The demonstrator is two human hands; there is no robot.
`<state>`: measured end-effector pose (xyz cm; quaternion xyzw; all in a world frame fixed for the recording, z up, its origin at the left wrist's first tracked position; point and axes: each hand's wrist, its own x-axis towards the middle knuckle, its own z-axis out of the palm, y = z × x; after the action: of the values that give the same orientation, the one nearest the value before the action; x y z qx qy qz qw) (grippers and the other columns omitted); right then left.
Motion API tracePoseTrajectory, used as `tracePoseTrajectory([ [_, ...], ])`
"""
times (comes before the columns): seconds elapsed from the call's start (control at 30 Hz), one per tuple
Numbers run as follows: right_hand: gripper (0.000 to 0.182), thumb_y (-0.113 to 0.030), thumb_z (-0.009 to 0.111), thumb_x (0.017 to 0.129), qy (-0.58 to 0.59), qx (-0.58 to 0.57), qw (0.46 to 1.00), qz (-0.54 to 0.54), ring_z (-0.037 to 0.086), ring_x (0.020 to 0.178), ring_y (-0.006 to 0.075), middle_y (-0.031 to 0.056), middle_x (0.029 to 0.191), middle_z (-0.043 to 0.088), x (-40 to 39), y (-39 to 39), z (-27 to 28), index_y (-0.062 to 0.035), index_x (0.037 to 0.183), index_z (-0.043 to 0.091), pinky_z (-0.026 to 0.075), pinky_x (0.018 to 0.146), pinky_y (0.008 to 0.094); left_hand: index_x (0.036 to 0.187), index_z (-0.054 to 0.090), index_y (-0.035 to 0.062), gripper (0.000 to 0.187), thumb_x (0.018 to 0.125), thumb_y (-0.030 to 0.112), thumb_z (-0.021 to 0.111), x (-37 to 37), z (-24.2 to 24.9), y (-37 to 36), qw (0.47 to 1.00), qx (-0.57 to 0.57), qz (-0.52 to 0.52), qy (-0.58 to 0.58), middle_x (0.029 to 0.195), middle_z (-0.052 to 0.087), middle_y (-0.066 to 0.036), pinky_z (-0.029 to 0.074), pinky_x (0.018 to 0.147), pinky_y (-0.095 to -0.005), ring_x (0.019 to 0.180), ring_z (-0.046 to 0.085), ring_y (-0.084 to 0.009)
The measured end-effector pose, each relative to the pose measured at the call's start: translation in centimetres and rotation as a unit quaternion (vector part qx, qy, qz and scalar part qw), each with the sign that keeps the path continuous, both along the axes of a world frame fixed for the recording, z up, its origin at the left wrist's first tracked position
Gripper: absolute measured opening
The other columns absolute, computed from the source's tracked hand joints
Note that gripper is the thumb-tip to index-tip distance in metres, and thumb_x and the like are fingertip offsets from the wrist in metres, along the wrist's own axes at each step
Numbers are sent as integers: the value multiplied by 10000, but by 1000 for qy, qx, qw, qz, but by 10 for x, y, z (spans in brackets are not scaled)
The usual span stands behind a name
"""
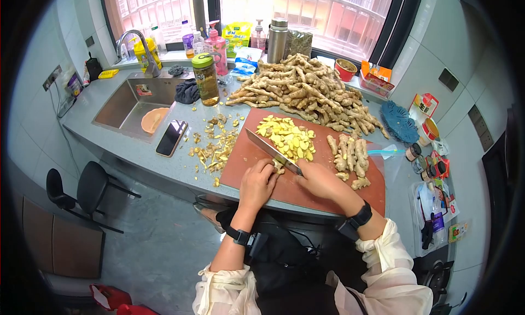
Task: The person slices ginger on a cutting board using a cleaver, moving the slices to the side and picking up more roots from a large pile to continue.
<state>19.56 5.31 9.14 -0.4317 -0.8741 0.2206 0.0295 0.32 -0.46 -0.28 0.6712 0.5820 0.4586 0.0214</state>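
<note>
My right hand [315, 179] is closed round the handle of a knife [266, 145], whose blade points up and to the left. Under my left hand [259, 178], its fingers curled and pressed together, is a small piece of ginger [278, 167] beside the blade. Both hands are over the front of a red-brown cutting board [246, 151]. Sliced yellow ginger [286, 136] lies in a heap behind the knife. Several whole ginger roots [350, 154] rest on the board's right side, and a large pile of ginger [311, 88] rises behind it.
Peel scraps [210, 151] and a phone [172, 137] lie left of the board, near the sink [117, 108]. A green-lidded bottle [206, 83] stands behind the scraps. On the right are a blue basket [398, 122], small jars [419, 165] and a plastic tray [424, 244].
</note>
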Motion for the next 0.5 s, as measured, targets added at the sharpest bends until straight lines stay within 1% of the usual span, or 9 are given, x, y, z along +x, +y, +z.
tracePoseTrajectory([
  [0.07,305,-223,640,967,-4,2,1000,-2,649,984,495,306,1005,677,17,-2,-4,28,1096,525,512,845,552,951,661,71,140,851,100,753,0,-1,0,1000,12,-5,4,1100,678,-53,525,827,-418,953,665,-299],
  [0.13,320,-242,657,968,21,-3,1000,-3,642,1006,496,299,1032,675,33,-1,-7,9,1119,530,503,861,554,956,651,70,131,851,69,730,0,-2,1,998,51,7,21,1089,683,-58,517,833,-413,966,662,-296],
  [0.27,323,-237,655,971,58,-37,997,-17,639,1023,493,294,1057,674,47,-5,-6,-2,1154,532,499,870,550,957,650,64,119,858,59,716,0,-6,1,997,49,45,28,1074,690,-65,511,838,-406,978,661,-293],
  [0.37,340,-245,650,976,60,-38,997,-24,643,1024,491,295,1061,675,49,-9,-5,-2,1184,534,502,875,545,964,649,58,134,863,91,730,1,-3,0,998,30,59,11,1067,692,-69,506,844,-414,981,658,-296],
  [0.43,348,-247,644,981,32,-31,999,-13,646,1029,490,297,1070,676,49,-10,-6,-5,1206,533,504,883,538,973,649,62,162,861,124,748,2,0,0,998,3,66,-2,1064,695,-70,498,853,-422,984,652,-297],
  [0.5,351,-252,644,982,41,-26,999,-10,647,1029,490,299,1073,677,50,-12,-7,-9,1211,535,505,884,538,979,651,67,173,859,136,754,2,4,-1,997,-17,70,11,1067,696,-68,495,856,-423,989,650,-297],
])
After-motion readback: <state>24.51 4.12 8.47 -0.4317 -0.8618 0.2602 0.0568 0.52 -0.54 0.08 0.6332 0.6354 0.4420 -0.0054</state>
